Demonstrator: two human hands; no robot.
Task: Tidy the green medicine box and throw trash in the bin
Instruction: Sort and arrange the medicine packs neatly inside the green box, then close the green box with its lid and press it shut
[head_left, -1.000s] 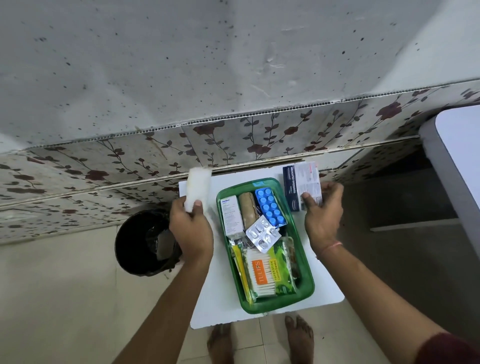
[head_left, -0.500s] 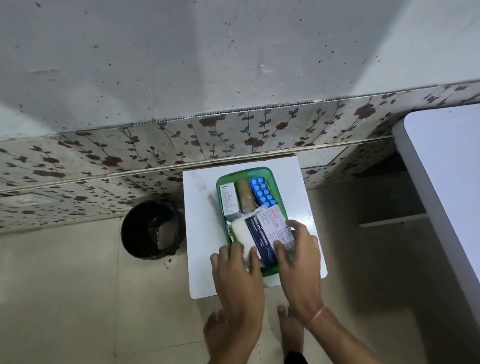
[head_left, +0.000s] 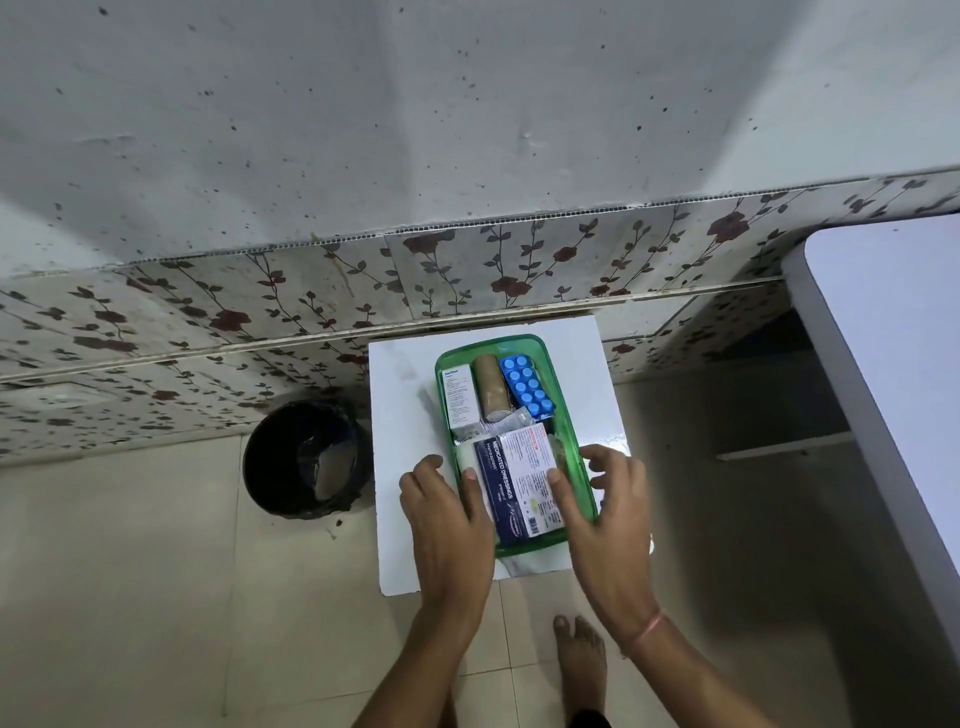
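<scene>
The green medicine box (head_left: 570, 400) sits on a small white table (head_left: 400, 410). At its far end lie a white carton (head_left: 457, 396), a brown bandage roll (head_left: 491, 387) and a blue blister pack (head_left: 527, 387). A blue-and-white dressings box (head_left: 519, 486) lies on top at the near end, beside a white pack (head_left: 466, 456). My left hand (head_left: 449, 525) has its thumb on the white pack, its fingers outside the left wall. My right hand (head_left: 605, 514) presses its thumb on the dressings box, with its fingers spread over the right rim.
A black bin (head_left: 306, 457) with a liner and some trash inside stands on the floor left of the table. A larger white table (head_left: 883, 364) fills the right side. The flowered tiled wall is just behind. My bare foot (head_left: 579, 660) is below the small table.
Both hands have brought the white pack and the dressings box from the far end of the table into the near end of the green box. They now cover the items there.
</scene>
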